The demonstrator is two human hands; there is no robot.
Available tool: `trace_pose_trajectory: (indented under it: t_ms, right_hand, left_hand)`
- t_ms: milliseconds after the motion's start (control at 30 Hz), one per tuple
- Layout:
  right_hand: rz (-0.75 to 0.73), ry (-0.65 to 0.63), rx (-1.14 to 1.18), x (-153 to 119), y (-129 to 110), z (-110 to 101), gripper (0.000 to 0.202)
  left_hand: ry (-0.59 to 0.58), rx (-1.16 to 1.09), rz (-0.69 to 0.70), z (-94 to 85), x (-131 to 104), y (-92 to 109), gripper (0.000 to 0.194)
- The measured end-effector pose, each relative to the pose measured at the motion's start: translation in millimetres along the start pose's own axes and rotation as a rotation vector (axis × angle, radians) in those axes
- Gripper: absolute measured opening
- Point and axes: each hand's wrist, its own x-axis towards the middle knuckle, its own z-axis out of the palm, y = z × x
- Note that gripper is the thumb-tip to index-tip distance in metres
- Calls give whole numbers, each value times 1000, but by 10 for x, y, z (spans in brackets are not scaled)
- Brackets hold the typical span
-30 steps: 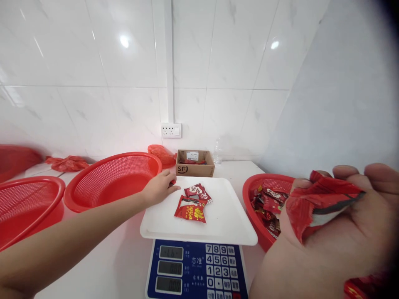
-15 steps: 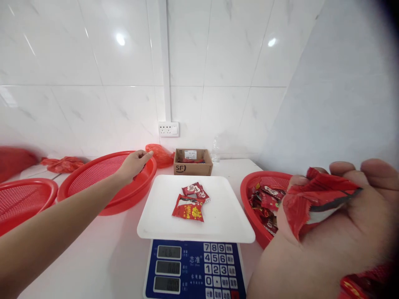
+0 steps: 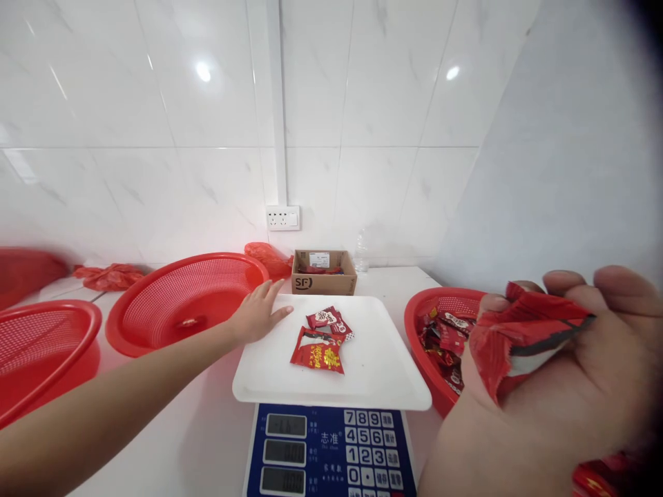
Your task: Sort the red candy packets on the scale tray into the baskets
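Observation:
My left hand (image 3: pixel 259 314) is open with its fingers spread, over the upper left edge of a white scale tray (image 3: pixel 373 373). On that tray lie a red and yellow snack packet (image 3: pixel 318 351) and small dark red packets (image 3: pixel 331 321), overlapping. My right hand (image 3: pixel 559 386) is palm up at the right, its thumb and fingers around a red snack packet (image 3: pixel 533 338) with a black and white patch. Left of the scale, a large red basket (image 3: pixel 150 290) has a small red item (image 3: pixel 187 322) in it.
A red basket (image 3: pixel 414 304) of mixed packets stands right of the scale. Another red basket (image 3: pixel 77 310) is at the far left. Behind are a cardboard box (image 3: pixel 324 284), a clear bottle (image 3: pixel 361 250) and red plastic bags (image 3: pixel 111 277). More red packaging (image 3: pixel 601 476) shows at lower right.
My left hand has moved right and down, from over the large red basket to the tray's edge, its fingers now spread. A small item now shows inside that basket. My right hand keeps its packet.

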Motion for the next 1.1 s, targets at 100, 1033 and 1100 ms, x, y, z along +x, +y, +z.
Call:
trace_pose_trajectory:
  t_ms: [100, 1033, 1100]
  right_hand:
    - [9, 14, 0, 4, -2, 7, 26]
    - [71, -23, -4, -52, -62, -9, 23]
    - [59, -20, -8, -56, -65, -3, 23]
  left_hand:
    - [-77, 3, 205, 51, 18, 268, 73]
    - [46, -128, -44, -188, 185, 508, 47]
    - [128, -109, -123, -436, 179, 319, 52]
